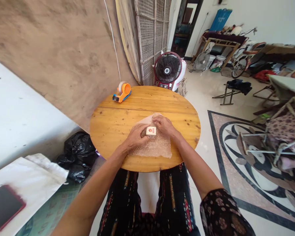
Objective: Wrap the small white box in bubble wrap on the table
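A small cream box (151,131) with red print on its top sits on a sheet of bubble wrap (156,149), near the middle of a round wooden table (108,124). My left hand (137,136) curves around the box's left side, its thumb and fingers gripping it at the near and far corners. Just beyond the box, the curled fingers of my right hand (163,125) grasp the far part of the bubble wrap; their tips are partly hidden.
An orange and blue tape dispenser (123,92) lies at the table's far left edge. Behind the table stands a fan (167,68). Black plastic bags (77,154) rest at the left, with a phone (5,206) on white sacking. A folding stool (232,90) is at the right.
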The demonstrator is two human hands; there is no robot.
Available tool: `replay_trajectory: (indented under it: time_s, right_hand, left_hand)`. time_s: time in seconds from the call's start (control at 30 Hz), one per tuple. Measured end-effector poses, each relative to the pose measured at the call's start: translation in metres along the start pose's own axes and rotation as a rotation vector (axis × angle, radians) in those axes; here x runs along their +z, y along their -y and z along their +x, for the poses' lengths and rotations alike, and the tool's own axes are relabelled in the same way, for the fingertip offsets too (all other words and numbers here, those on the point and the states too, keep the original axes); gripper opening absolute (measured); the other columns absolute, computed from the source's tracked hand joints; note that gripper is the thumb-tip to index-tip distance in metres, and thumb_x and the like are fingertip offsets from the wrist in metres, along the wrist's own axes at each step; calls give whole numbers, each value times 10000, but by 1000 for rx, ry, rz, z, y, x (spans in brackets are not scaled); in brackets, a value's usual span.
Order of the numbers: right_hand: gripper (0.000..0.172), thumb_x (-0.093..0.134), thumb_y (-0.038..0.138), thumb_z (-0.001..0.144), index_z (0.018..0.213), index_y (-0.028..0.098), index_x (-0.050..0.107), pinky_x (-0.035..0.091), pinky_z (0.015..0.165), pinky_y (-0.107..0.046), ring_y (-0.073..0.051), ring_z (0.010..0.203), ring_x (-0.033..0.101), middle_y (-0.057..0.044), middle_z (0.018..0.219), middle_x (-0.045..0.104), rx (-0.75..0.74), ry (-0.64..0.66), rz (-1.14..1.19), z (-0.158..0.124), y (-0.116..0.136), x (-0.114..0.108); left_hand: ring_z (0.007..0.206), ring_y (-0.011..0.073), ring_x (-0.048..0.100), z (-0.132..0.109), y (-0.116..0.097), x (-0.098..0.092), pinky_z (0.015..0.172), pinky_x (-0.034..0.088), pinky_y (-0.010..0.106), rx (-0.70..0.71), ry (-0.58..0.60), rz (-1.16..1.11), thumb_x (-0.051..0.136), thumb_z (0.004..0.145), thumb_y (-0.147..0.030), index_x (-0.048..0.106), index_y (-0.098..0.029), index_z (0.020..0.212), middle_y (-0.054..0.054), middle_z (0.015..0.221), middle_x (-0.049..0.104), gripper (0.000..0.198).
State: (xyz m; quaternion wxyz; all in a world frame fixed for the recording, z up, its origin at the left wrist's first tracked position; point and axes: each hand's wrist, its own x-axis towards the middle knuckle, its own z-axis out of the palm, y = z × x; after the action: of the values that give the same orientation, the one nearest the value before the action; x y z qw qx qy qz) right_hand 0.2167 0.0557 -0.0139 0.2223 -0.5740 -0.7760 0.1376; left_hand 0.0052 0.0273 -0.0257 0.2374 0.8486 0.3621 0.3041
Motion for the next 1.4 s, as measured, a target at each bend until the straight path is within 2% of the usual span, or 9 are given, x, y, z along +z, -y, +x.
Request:
replay_trajectory:
  time_s: [0.23, 0.4, 0.53, 0.6, 0.73, 0.87, 1.03, 1.23, 1.4]
  right_hand:
    - [257, 505, 106, 799, 981, 184, 668, 484, 859, -308, -179, 952, 646, -66, 1170, 662, -43, 49, 22, -31, 8, -35]
    - [171, 587, 286, 820, 966, 203, 622, 489, 811, -322, -196, 929, 634, -55, 1124, 651, -72, 150, 49, -75, 20, -40]
    - [549, 646, 546, 776, 1213, 228, 548, 387, 1035, -464, -317, 1325, 417, -133, 1450, 424, -116, 228, -4, -97, 33, -38]
    - [726, 666, 605, 731, 1340, 267, 458, 335, 1081, -496, -331, 1395, 310, -123, 1531, 297, -166, 262, -5, -102, 40, -37]
    - [881, 724, 601, 660, 1406, 271, 391, 375, 1018, -537, -353, 1267, 418, -150, 1413, 408, -261, 285, -53, -107, 52, -31]
    - [653, 674, 434, 758, 1331, 195, 471, 422, 936, -516, -323, 1097, 490, -166, 1221, 508, -279, 265, -184, -111, 56, -20]
    - [350, 536, 159, 834, 1176, 202, 595, 435, 936, -446, -274, 1076, 518, -138, 1193, 545, -253, 229, -253, -111, 54, -16]
    - [323, 371, 325, 987, 1213, 293, 599, 468, 914, -382, -230, 1065, 581, -70, 1145, 619, -112, 215, -45, -97, 56, -38]
    - [378, 305, 385, 1003, 1177, 286, 625, 448, 950, -361, -223, 1112, 587, -36, 1201, 644, -96, 187, 90, -83, 52, -52]
  left_hand:
    - [1265, 261, 481, -2, 1, 0, 1093, 341, 434, -15, 13, -26, 556, 769, -263, 526, -183, 1300, 100, 1357, 548, 538]
    - [1256, 266, 487, -2, 2, -1, 1089, 340, 449, -6, 26, -64, 552, 773, -247, 519, -189, 1315, 95, 1355, 554, 546]
    - [1262, 262, 482, -3, 2, -2, 1091, 337, 448, -10, 14, -78, 545, 795, -269, 519, -176, 1311, 108, 1355, 550, 525]
    - [1252, 261, 492, -3, 1, -3, 1082, 349, 449, -11, 21, -87, 545, 810, -284, 518, -196, 1313, 95, 1349, 557, 511]
    - [1239, 278, 504, -3, -1, -4, 1065, 370, 452, -48, 48, -69, 558, 821, -323, 544, -211, 1294, 85, 1325, 578, 486]
    - [1251, 276, 496, -2, 4, -1, 1084, 354, 446, -44, 17, -63, 580, 815, -339, 537, -192, 1299, 101, 1334, 569, 507]
    - [1269, 272, 481, 0, 5, -2, 1103, 340, 451, -13, 17, -112, 579, 790, -303, 547, -174, 1277, 112, 1354, 550, 505]
    - [1180, 285, 557, -2, -9, -22, 984, 475, 397, -168, 112, -362, 592, 780, -363, 560, -174, 1254, 87, 1293, 593, 512]
    - [1103, 277, 603, -6, -6, -39, 928, 504, 404, -172, 162, -487, 454, 884, -515, 590, -203, 1238, 65, 1207, 645, 491]
